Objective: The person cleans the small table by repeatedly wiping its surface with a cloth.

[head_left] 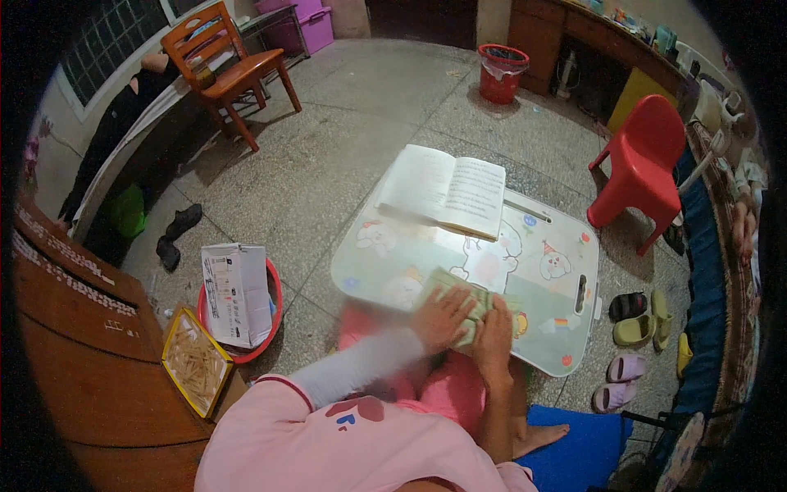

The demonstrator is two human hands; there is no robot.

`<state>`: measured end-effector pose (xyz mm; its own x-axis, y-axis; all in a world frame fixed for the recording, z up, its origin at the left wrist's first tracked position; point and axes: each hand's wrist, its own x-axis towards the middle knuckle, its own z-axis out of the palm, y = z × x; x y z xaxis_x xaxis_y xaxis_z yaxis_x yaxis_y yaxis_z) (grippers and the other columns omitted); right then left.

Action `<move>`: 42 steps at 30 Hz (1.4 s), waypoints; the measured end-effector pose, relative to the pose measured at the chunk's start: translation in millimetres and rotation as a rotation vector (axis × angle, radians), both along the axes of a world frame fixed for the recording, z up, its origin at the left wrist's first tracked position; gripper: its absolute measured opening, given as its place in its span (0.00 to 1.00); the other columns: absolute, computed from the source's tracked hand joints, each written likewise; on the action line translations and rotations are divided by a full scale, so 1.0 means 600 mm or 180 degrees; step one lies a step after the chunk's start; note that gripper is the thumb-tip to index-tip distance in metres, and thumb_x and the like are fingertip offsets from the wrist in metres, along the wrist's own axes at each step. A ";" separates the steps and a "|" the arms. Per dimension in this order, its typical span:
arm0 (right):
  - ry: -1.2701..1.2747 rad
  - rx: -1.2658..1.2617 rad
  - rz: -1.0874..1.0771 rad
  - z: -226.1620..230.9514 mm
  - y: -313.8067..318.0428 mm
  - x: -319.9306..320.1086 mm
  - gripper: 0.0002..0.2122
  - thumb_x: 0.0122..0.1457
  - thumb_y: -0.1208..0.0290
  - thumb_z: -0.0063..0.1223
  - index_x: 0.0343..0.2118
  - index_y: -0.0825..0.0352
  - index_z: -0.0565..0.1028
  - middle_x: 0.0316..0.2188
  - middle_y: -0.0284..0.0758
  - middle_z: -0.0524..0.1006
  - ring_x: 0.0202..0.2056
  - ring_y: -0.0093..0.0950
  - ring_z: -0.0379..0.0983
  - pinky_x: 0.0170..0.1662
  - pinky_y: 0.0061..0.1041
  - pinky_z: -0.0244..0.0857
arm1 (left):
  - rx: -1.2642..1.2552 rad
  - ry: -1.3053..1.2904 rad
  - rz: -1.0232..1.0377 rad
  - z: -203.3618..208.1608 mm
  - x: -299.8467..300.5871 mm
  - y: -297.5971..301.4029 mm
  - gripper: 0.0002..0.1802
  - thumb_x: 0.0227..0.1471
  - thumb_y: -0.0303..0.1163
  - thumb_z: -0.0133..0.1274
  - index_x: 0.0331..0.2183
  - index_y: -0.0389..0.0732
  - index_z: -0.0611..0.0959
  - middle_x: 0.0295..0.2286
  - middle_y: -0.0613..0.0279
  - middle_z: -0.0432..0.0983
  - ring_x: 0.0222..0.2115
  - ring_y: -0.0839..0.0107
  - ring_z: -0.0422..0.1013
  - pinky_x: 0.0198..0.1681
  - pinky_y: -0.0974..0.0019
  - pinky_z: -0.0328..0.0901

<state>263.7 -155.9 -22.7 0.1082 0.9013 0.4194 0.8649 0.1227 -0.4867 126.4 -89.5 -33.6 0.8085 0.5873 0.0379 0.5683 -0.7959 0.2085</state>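
Observation:
My left hand (445, 318) lies flat, palm down, with fingers stretched out on a creased, folded light-green sheet (443, 283). Whether the sheet is cloth or paper I cannot tell. At its right part, my right hand (493, 334) is closed on it, with the fingers partly hidden. The sheet rests at the near edge of a low, pale-green folding table (373, 266) printed with cartoon animals. Farther back on the table, an open book (475, 193) lies with its pages facing up.
A red basin (276, 307) holding a white carton (236, 295) stands at left, beside a yellow-edged tray (197, 361). To the right are a red plastic chair (643, 156) and slippers (631, 330). A wooden chair (234, 78) and red bin (502, 78) stand farther off.

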 end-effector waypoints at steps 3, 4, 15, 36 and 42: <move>-0.0174 -0.0790 -0.0172 0.029 -0.033 0.046 0.13 0.48 0.76 0.46 0.38 0.72 0.66 0.48 0.49 0.62 0.50 0.45 0.56 0.53 0.40 0.49 | 0.0181 -0.0491 -0.0483 -0.036 0.059 -0.005 0.32 0.50 0.46 0.41 0.53 0.41 0.60 0.55 0.53 0.50 0.56 0.58 0.46 0.57 0.49 0.39; -0.0093 -0.0527 -0.0514 -0.008 -0.051 0.069 0.12 0.47 0.78 0.46 0.37 0.73 0.65 0.48 0.48 0.62 0.50 0.45 0.56 0.53 0.40 0.49 | 0.0175 -0.0492 -0.0533 -0.036 0.084 -0.007 0.32 0.50 0.46 0.41 0.53 0.41 0.60 0.55 0.53 0.50 0.56 0.58 0.46 0.57 0.49 0.39; 0.0490 -0.0310 -0.1500 -0.041 -0.038 0.144 0.21 0.49 0.80 0.44 0.49 0.74 0.59 0.42 0.45 0.65 0.42 0.40 0.62 0.55 0.41 0.45 | 0.0219 -0.0907 -0.0925 -0.031 0.202 0.020 0.31 0.47 0.45 0.45 0.51 0.39 0.64 0.53 0.54 0.55 0.54 0.59 0.51 0.55 0.50 0.45; 0.0096 0.0065 -0.0304 -0.025 0.162 -0.088 0.08 0.53 0.77 0.40 0.35 0.73 0.65 0.48 0.51 0.61 0.50 0.46 0.56 0.54 0.42 0.47 | 0.0287 -0.0340 0.0053 0.003 -0.069 0.161 0.29 0.50 0.46 0.40 0.51 0.42 0.64 0.53 0.56 0.55 0.55 0.62 0.50 0.57 0.52 0.41; 0.0832 -0.0451 -0.0063 -0.026 0.225 -0.173 0.10 0.53 0.74 0.36 0.35 0.74 0.65 0.47 0.51 0.61 0.49 0.47 0.56 0.53 0.41 0.48 | 0.0183 -0.0150 0.0841 0.049 -0.167 0.166 0.26 0.50 0.43 0.41 0.51 0.45 0.65 0.53 0.56 0.53 0.55 0.59 0.48 0.57 0.52 0.40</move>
<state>160.2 -21.1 -38.6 0.2141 0.9456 0.2450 0.7096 0.0218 -0.7043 26.3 10.1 -4.4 0.6241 0.7734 0.1112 0.7486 -0.6326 0.1985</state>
